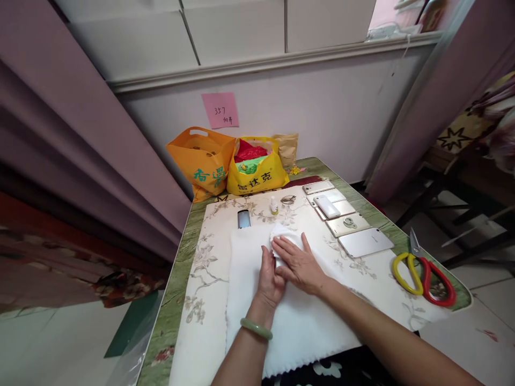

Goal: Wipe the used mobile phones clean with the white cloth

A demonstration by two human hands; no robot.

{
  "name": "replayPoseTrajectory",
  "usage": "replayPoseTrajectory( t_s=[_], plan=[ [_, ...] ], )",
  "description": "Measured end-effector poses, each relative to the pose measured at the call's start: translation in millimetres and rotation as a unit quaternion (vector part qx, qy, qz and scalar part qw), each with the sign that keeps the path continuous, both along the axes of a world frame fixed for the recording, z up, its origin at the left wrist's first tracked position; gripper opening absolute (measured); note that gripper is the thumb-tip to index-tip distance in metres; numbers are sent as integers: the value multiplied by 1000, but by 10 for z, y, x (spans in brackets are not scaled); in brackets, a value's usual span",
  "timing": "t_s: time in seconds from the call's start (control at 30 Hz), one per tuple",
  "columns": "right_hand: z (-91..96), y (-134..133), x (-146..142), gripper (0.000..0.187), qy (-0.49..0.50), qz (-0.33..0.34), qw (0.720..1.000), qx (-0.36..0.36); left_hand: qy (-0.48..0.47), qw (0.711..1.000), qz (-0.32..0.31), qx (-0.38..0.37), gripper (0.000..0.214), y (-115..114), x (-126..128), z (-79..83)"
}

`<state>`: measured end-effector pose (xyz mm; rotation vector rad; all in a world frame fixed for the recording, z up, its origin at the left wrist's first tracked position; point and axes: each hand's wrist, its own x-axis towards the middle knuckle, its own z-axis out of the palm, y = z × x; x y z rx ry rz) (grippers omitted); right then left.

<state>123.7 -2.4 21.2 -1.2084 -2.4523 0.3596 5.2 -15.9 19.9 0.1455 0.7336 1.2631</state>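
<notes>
A large white cloth (298, 321) lies spread on the table in front of me. My left hand (270, 279), with a green bangle on the wrist, is curled round something under a bunched white cloth wad (284, 236). What it holds is hidden. My right hand (296, 261) lies flat on top of that wad, fingers stretched out and pressing down.
Several phones (364, 241) lie in a row to the right. Scissors (422, 271) with yellow and red handles rest at the table's right edge. A dark phone (243, 219), a small bottle (274, 206) and two shopping bags (257, 169) stand at the back.
</notes>
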Motion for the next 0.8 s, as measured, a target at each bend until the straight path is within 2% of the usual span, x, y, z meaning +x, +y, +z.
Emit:
replayPoseTrajectory(
  t_s=[0.13, 0.2, 0.27, 0.37, 0.47, 0.67, 0.8],
  plan=[
    [24, 181, 8, 58, -8, -37, 999, 10, 4, 1000, -9, 25, 32, 8, 13, -54],
    [36, 239, 43, 57, 20, -47, 999, 3, 6, 999, 4, 31, 33, 14, 15, -70],
    [35, 294, 87, 55, 87, -54, 995, -17, 4, 999, 12, 34, 33, 19, 17, -76],
    [-3, 356, 145, 50, 213, -64, 973, -62, 11, 999, 14, 26, 31, 20, 19, -78],
    [-76, 357, 170, 49, 275, -83, 954, -82, 20, 999, 23, 14, 31, 19, 28, -84],
    [-205, 232, 135, 50, 314, -106, 942, -56, 29, 995, 79, 44, 37, 35, 80, -110],
    [-220, 197, 125, 37, 376, -138, 915, -53, 77, 990, 95, 70, 36, 23, 120, -96]
  ],
)
